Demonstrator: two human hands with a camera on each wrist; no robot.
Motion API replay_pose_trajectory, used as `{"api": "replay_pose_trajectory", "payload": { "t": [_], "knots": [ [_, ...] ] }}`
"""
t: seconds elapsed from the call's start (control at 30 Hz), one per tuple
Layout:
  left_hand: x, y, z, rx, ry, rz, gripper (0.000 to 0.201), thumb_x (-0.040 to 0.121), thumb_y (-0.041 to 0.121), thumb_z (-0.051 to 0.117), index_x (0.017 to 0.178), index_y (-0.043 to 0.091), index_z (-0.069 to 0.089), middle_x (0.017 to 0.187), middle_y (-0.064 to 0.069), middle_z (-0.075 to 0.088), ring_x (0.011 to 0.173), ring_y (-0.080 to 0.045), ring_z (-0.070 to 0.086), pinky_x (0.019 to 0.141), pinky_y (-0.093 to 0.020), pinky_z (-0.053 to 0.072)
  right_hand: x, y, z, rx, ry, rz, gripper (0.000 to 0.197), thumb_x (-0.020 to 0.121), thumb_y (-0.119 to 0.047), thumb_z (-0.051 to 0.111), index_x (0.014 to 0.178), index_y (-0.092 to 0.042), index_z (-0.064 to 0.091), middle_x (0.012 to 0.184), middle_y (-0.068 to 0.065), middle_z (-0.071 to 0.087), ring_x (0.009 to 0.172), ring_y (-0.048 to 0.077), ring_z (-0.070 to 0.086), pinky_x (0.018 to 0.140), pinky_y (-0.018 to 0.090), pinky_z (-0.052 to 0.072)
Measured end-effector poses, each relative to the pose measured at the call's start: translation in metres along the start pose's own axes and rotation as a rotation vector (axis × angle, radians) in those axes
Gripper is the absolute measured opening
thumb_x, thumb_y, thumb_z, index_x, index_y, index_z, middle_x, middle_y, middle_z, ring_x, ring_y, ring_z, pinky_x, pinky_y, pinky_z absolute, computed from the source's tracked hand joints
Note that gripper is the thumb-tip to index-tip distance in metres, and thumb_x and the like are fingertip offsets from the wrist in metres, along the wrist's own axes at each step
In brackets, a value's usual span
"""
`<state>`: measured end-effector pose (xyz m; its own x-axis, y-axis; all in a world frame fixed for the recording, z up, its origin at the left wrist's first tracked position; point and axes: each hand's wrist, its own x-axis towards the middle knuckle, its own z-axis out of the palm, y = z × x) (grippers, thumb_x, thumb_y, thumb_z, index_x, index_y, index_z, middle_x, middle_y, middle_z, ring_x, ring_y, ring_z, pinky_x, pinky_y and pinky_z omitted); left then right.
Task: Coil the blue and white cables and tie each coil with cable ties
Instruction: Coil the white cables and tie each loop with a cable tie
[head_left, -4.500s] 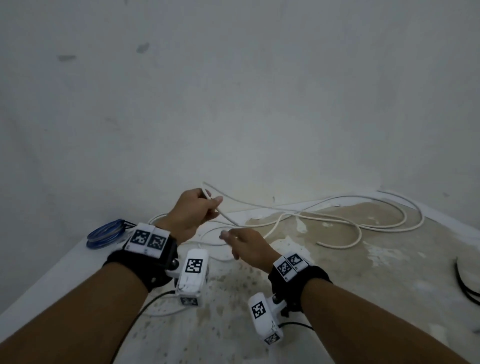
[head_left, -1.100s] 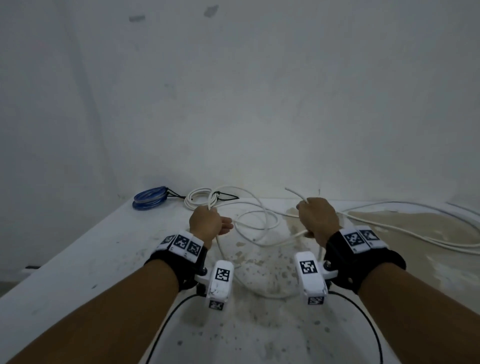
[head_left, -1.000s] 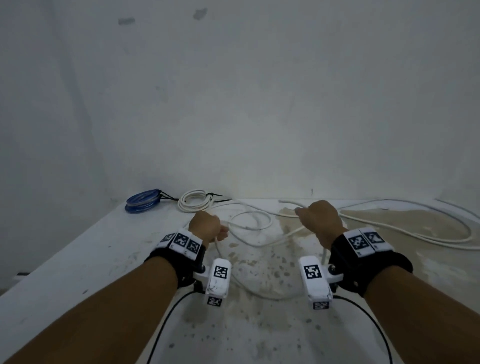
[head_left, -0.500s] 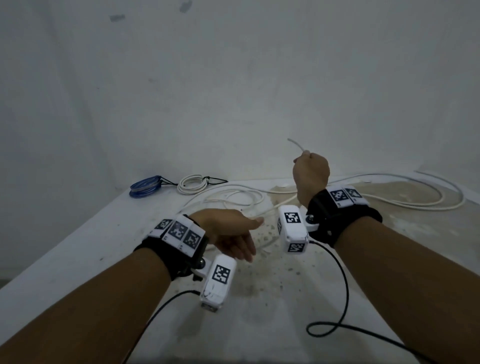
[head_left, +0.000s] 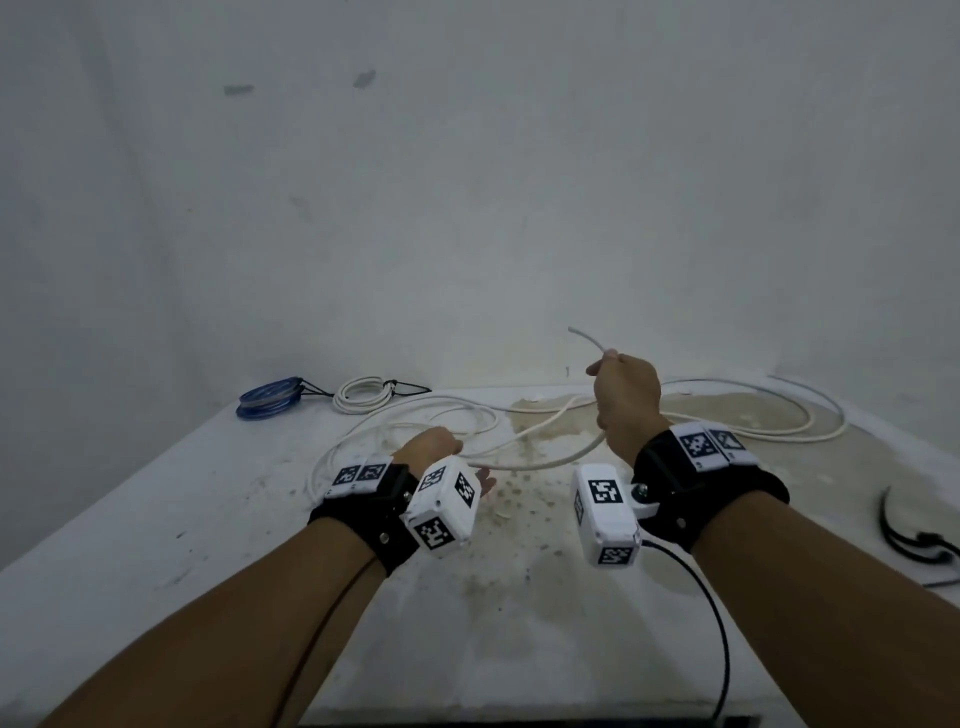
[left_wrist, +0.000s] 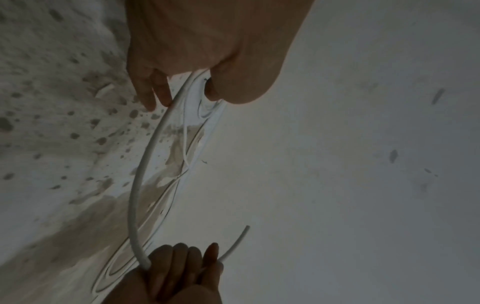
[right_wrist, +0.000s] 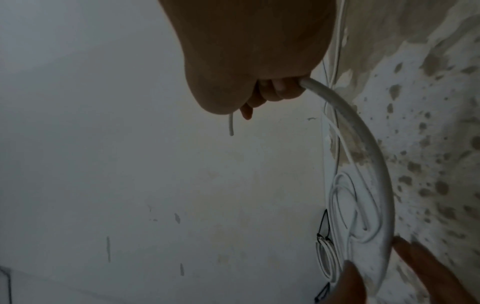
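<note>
- The white cable (head_left: 524, 457) is gripped in the right hand (head_left: 626, 402), raised above the stained table (head_left: 156, 519); the fingers are curled tight round it.
- A short free end of the cable is seen standing out past the right thumb, curving up and leftward.
- From the underside of the right fist, the cable is seen arcing down and across to the left hand (head_left: 434, 449).
- The left hand is held low over the table; its fingers (left_wrist: 148, 92) are loosely extended, with the cable passing between them and the thumb. A firm grip is not shown.
- Beyond the left hand, the rest of the cable is laid in loose loops on the table.
- Behind those loops, at the table's far edge, a tied white coil (head_left: 363, 395) and a blue coil (head_left: 270, 400) are noted side by side.
</note>
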<state>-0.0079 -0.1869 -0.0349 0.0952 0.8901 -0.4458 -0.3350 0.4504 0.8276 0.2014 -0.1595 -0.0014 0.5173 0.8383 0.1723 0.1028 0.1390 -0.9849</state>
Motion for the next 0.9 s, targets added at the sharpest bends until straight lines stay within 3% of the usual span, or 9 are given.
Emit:
{"api": "replay_pose_trajectory", "payload": {
  "t": [0.07, 0.2, 0.4, 0.47, 0.5, 0.57, 0.67, 0.8, 0.9],
  "knots": [
    [0.007, -0.007, 0.008, 0.058, 0.003, -0.007, 0.011, 0.1, 0.007, 0.042, 0.09, 0.006, 0.046, 0.087, -0.02, 0.052, 0.069, -0.031, 0.055, 0.07, -0.041, 0.052, -0.001, -0.005, -0.006, 0.174, -0.009, 0.114, 0.038, 0.103, -0.027, 0.037, 0.076, -0.01, 0.057, 0.059, 0.004, 0.041, 0.045, 0.019, 0.033, 0.04, 0.024, 0.027],
    [0.018, -0.017, 0.03, 0.046, 0.062, 0.065, 0.018, 0.099, 0.003, 0.036, 0.096, -0.001, 0.053, 0.079, -0.013, 0.061, 0.068, -0.025, 0.06, 0.064, -0.039, 0.05, 0.0, -0.003, -0.016, 0.368, 0.009, 0.283, 0.031, 0.103, -0.017, 0.035, 0.077, -0.009, 0.051, 0.056, 0.003, 0.032, 0.042, 0.016, 0.023, 0.042, 0.024, 0.02],
    [0.033, 0.014, 0.024, -0.149, 0.223, 0.291, 0.023, 0.097, -0.01, 0.028, 0.106, -0.002, 0.048, 0.077, -0.019, 0.049, 0.065, -0.026, 0.057, 0.073, -0.042, 0.054, 0.015, 0.023, -0.001, 0.212, -0.138, 0.198, 0.035, 0.104, -0.026, 0.038, 0.08, -0.009, 0.058, 0.043, -0.001, 0.028, 0.036, 0.014, 0.022, 0.038, 0.023, 0.02],
    [0.043, 0.035, 0.005, -0.192, 0.285, 0.329, 0.022, 0.097, -0.011, 0.027, 0.095, -0.002, 0.047, 0.077, -0.016, 0.045, 0.065, -0.022, 0.051, 0.068, -0.037, 0.054, 0.026, 0.029, 0.006, 0.181, -0.169, 0.168, 0.036, 0.105, -0.028, 0.039, 0.081, -0.008, 0.058, 0.041, -0.002, 0.028, 0.035, 0.014, 0.022, 0.038, 0.022, 0.02],
    [0.049, 0.045, -0.005, -0.131, 0.322, 0.348, 0.022, 0.098, -0.01, 0.03, 0.09, 0.002, 0.048, 0.076, -0.013, 0.045, 0.064, -0.019, 0.05, 0.061, -0.033, 0.054, 0.032, 0.03, 0.009, 0.179, -0.182, 0.155, 0.036, 0.105, -0.028, 0.04, 0.082, -0.008, 0.058, 0.041, -0.002, 0.028, 0.035, 0.013, 0.022, 0.039, 0.022, 0.02],
    [0.062, 0.061, -0.022, 0.134, 0.406, 0.393, 0.02, 0.098, -0.004, 0.037, 0.101, 0.009, 0.053, 0.075, -0.006, 0.047, 0.061, -0.015, 0.05, 0.05, -0.026, 0.048, 0.041, 0.03, 0.02, 0.208, -0.252, 0.118, 0.035, 0.106, -0.027, 0.039, 0.086, -0.006, 0.059, 0.045, -0.002, 0.028, 0.036, 0.012, 0.021, 0.039, 0.022, 0.019],
    [0.076, 0.08, -0.03, 0.522, 0.375, 0.523, 0.03, 0.1, 0.006, 0.04, 0.122, -0.003, 0.059, 0.07, -0.003, 0.049, 0.055, -0.014, 0.045, 0.045, -0.023, 0.041, 0.042, 0.018, 0.052, 0.361, -0.447, 0.051, 0.033, 0.107, -0.025, 0.038, 0.095, -0.005, 0.061, 0.051, -0.003, 0.026, 0.04, 0.01, 0.018, 0.037, 0.019, 0.016],
    [0.084, 0.101, -0.021, 0.795, 0.262, 0.811, 0.03, 0.102, 0.008, 0.042, 0.116, 0.008, 0.069, 0.087, -0.002, 0.061, 0.059, -0.006, 0.046, 0.046, -0.009, 0.036, 0.033, -0.007, 0.109, 0.538, -0.629, -0.019, 0.035, 0.107, -0.026, 0.038, 0.11, -0.005, 0.066, 0.054, -0.004, 0.024, 0.043, 0.009, 0.017, 0.038, 0.02, 0.014],
    [0.094, 0.112, -0.014, 0.864, 0.26, 0.98, 0.027, 0.101, 0.014, 0.047, 0.106, 0.016, 0.073, 0.079, -0.005, 0.062, 0.057, -0.012, 0.044, 0.048, -0.015, 0.034, 0.038, -0.012, 0.143, 0.389, -0.629, -0.108, 0.034, 0.106, -0.028, 0.037, 0.118, -0.01, 0.064, 0.052, -0.004, 0.031, 0.041, 0.009, 0.022, 0.038, 0.02, 0.018]
  ]
}}
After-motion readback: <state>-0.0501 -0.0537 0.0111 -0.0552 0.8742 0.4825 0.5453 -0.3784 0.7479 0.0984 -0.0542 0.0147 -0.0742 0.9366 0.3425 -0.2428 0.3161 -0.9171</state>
